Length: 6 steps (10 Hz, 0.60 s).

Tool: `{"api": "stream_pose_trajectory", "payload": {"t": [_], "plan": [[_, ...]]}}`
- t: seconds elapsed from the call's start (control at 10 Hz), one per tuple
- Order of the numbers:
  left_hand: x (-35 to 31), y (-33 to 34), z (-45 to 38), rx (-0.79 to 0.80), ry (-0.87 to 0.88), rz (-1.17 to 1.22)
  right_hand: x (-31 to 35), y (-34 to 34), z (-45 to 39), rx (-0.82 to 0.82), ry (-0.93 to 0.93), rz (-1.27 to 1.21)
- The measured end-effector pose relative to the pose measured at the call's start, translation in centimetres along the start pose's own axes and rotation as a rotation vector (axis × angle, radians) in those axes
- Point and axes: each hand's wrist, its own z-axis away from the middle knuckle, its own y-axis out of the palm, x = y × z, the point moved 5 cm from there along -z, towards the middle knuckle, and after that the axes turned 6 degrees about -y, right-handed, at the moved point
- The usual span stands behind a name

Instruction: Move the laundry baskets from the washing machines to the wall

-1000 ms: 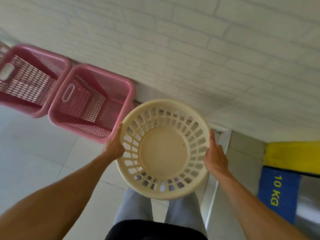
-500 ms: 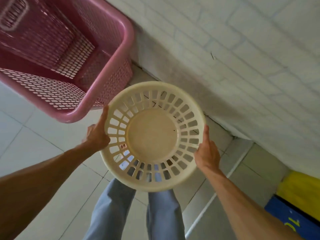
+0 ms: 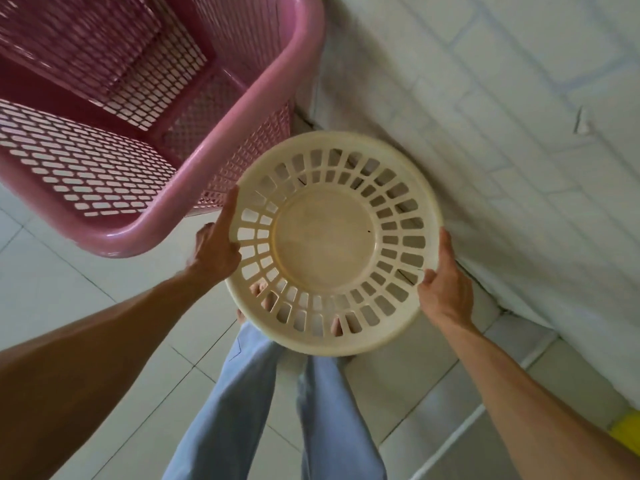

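A round cream laundry basket (image 3: 325,244) with slotted sides hangs low over the floor, close to the white brick wall (image 3: 502,133). My left hand (image 3: 216,244) grips its left rim and my right hand (image 3: 446,285) grips its right rim. A pink rectangular mesh basket (image 3: 221,161) stands on the floor just left of it, against the same wall. My bare toes show through the cream basket's slots.
Pale floor tiles (image 3: 104,271) spread to the left and below. My legs in light blue trousers (image 3: 277,410) are under the basket. A yellow patch (image 3: 627,427) shows at the right edge.
I have bent lower and closer to the wall; the cream basket has come down beside the pink basket. The second pink basket and the blue 10 KG sign have left the view.
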Motion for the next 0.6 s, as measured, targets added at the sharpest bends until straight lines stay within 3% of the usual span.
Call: {"api": "stream_pose_trajectory", "payload": {"t": [0.1,0.2,0.3,0.5,0.6], "plan": [[0.2,0.2,-0.6,-0.047,0.076,0.013,0.2,0.7,-1.1,-0.01,-0.007,-0.026],[0.1,0.3,-0.7,-0.022,0.042,0.018,0.6,0.9,-1.4,-0.059,0.003,-0.013],[-0.5,0.0,-1.0,0.019,0.001,0.003,0.9,0.6,-1.5,0.002,0.037,-0.036],[-3.0,-3.0,2.4,0.159,-0.317,-0.119,5.3,-3.1,1.9,0.034,0.013,-0.081],[-6.3,-5.1,5.3,0.22,-0.291,-0.124,8.7,-5.6,5.6,0.071,-0.116,-0.035]]}}
